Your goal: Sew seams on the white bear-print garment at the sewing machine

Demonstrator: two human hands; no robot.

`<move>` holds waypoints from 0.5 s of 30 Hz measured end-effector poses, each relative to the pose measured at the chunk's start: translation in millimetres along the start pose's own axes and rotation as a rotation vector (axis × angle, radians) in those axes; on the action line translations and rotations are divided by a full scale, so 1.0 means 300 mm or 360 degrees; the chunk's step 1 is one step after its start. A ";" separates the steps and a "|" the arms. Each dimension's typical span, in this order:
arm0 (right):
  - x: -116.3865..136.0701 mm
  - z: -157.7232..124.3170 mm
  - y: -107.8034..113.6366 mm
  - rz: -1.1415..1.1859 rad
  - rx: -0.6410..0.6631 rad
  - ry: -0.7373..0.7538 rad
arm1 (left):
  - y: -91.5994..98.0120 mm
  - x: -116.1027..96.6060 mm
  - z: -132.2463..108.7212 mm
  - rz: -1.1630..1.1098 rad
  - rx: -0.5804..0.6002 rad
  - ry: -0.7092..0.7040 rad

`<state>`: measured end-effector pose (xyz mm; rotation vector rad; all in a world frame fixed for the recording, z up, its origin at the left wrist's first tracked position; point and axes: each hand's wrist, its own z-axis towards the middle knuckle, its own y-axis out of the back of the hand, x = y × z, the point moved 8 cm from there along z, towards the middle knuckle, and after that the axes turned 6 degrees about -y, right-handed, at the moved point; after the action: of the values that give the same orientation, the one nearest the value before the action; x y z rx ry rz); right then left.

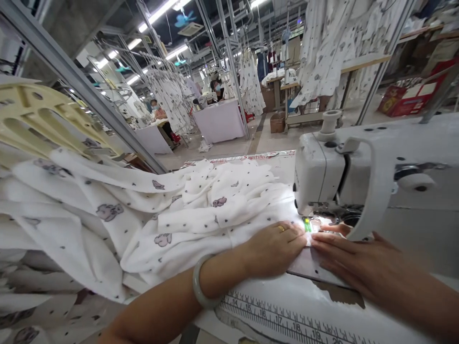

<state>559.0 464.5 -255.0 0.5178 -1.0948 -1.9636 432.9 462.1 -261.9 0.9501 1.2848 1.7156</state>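
My left hand [276,246], with a ring on one finger and a pale bangle at the wrist, presses on white printed fabric [201,215] just left of the needle area. Its fingers are bent together over the fabric's edge; the fingertips are partly hidden. From the other side, my right hand [353,251] reaches in with stretched fingers, one set apart from the others, touching the fabric's edge by the presser foot. A small green and yellow piece [307,224] shows between the hands. Above them stands the white sewing machine head [319,172], its lamp lighting the spot.
A printed measuring scale [279,317] runs along the front of the table. More fabric hangs off its left side, near a cream plastic chair back [46,114]. Beyond are hanging printed garments [322,62], a red box [405,100] and co-workers at other machines.
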 end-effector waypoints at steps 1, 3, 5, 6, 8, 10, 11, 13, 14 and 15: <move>0.002 -0.003 -0.005 -0.0044 -0.0004 0.0014 | -0.001 0.004 0.001 -0.0005 0.0005 0.0004; 0.012 -0.007 -0.006 -0.0151 -0.0041 0.0077 | -0.007 0.017 0.007 -0.0007 0.0042 0.0003; 0.007 -0.004 0.000 -0.0192 -0.0057 0.0050 | -0.018 0.032 0.016 0.0001 0.0109 0.0002; 0.004 -0.002 0.004 -0.0193 -0.0060 0.0034 | -0.024 0.041 0.020 0.0009 0.0143 0.0014; -0.003 0.003 0.014 -0.0186 -0.0072 0.0008 | -0.035 0.057 0.025 0.0025 0.0196 0.0047; -0.007 0.008 0.021 -0.0184 -0.0073 0.0001 | -0.043 0.068 0.028 0.0029 0.0210 0.0084; -0.006 0.010 0.023 -0.0180 -0.0076 0.0018 | -0.045 0.070 0.028 0.0026 0.0203 0.0098; -0.004 0.014 0.026 -0.0165 -0.0086 0.0056 | -0.049 0.071 0.027 0.0015 0.0180 0.0117; -0.005 0.016 0.027 -0.0143 -0.0096 0.0063 | -0.050 0.072 0.026 0.0015 0.0164 0.0128; -0.008 0.016 0.027 -0.0114 -0.0100 0.0059 | -0.051 0.072 0.025 0.0015 0.0150 0.0137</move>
<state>560.7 466.4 -245.8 0.5641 -1.0007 -2.0356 432.9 487.6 -272.8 0.9463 1.4305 1.7326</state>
